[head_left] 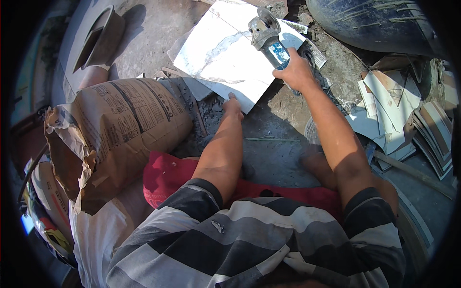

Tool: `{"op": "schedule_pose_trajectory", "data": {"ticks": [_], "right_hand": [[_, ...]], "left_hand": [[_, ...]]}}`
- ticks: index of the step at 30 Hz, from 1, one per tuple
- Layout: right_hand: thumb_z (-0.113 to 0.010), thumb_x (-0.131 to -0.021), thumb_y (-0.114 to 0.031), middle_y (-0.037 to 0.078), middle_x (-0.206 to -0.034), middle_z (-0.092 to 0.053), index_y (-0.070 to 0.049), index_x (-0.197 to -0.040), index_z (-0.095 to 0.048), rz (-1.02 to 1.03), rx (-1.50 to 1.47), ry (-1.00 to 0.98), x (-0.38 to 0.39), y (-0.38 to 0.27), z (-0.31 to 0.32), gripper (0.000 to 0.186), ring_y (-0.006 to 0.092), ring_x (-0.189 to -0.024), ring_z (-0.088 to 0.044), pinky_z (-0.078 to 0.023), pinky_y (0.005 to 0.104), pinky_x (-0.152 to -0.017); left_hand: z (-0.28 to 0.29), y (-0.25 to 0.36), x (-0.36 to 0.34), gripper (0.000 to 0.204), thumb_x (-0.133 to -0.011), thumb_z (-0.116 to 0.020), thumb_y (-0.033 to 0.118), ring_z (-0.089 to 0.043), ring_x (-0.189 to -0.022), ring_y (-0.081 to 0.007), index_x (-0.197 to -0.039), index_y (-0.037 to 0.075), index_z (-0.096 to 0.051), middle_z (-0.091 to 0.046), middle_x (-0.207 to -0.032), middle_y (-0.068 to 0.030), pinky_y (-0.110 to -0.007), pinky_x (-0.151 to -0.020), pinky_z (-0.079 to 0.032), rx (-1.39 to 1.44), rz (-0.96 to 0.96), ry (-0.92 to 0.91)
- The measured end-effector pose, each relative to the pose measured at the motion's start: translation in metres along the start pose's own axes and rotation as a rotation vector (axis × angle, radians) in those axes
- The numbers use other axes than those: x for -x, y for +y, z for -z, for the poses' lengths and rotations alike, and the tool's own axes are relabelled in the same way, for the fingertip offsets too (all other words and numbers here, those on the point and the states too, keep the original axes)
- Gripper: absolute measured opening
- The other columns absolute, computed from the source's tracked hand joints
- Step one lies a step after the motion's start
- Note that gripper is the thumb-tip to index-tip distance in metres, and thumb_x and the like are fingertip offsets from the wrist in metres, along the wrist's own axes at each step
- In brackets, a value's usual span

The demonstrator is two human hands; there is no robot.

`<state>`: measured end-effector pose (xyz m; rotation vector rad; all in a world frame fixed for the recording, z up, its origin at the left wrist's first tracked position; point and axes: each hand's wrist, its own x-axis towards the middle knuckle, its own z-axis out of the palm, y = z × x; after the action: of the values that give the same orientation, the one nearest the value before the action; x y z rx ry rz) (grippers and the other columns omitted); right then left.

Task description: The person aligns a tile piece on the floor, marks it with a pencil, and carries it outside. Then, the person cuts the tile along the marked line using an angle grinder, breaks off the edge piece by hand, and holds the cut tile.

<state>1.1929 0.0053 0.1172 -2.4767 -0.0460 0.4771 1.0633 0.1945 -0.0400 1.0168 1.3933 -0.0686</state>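
A white marble-look tile (216,53) lies tilted over rubble and dark offcuts in front of me. My left hand (232,104) is closed on its near edge, thumb on top and the other fingers hidden. My right hand (293,69) grips the blue body of an angle grinder (269,41), held over the tile's right part with its disc and guard toward the far edge. Whether the disc touches the tile or is turning, I cannot tell.
A torn brown paper sack (129,129) stands at my left beside more sacks (57,206). A grey tub (113,31) lies upper left. A large dark drum (370,21) fills the upper right. Broken tile offcuts (389,105) pile at the right, with a wooden strip (418,175) near them.
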Motion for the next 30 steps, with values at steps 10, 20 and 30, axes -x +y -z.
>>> {"op": "schedule_pose_trajectory", "data": {"ticks": [10, 20, 30], "right_hand": [[-0.079, -0.067, -0.035, 0.024, -0.113, -0.065, -0.007, -0.126, -0.046, 0.077, 0.043, -0.111, -0.089, -0.097, -0.043, 0.073, 0.0405, -0.107, -0.063, -0.051, 0.0469, -0.091], [-0.078, -0.070, -0.031, 0.022, -0.111, -0.067, -0.005, -0.122, -0.046, 0.093, -0.057, -0.192, -0.145, -0.140, -0.087, 0.067, 0.0388, -0.107, -0.065, -0.052, 0.0452, -0.092], [-0.077, -0.070, -0.030, 0.022, -0.112, -0.067, -0.004, -0.128, -0.045, 0.072, -0.031, -0.184, -0.169, -0.137, -0.108, 0.071, 0.0369, -0.107, -0.065, -0.052, 0.0440, -0.092]], "left_hand": [[0.007, -0.005, -0.004, 0.051, -0.103, -0.049, 0.034, -0.060, -0.107, -0.0277, -0.136, -0.004, -0.043, -0.059, -0.124, -0.0178, -0.040, -0.090, -0.047, -0.124, 0.008, 0.003], [0.006, -0.002, 0.000, 0.040, -0.105, -0.045, 0.028, -0.060, -0.099, -0.0243, -0.131, -0.002, -0.045, -0.061, -0.113, -0.0135, -0.039, -0.085, -0.049, -0.032, 0.041, -0.006], [0.007, -0.001, 0.000, 0.050, -0.104, -0.045, 0.038, -0.059, -0.102, -0.0252, -0.136, 0.000, -0.043, -0.059, -0.121, -0.0143, -0.040, -0.088, -0.049, -0.064, 0.021, -0.036]]}}
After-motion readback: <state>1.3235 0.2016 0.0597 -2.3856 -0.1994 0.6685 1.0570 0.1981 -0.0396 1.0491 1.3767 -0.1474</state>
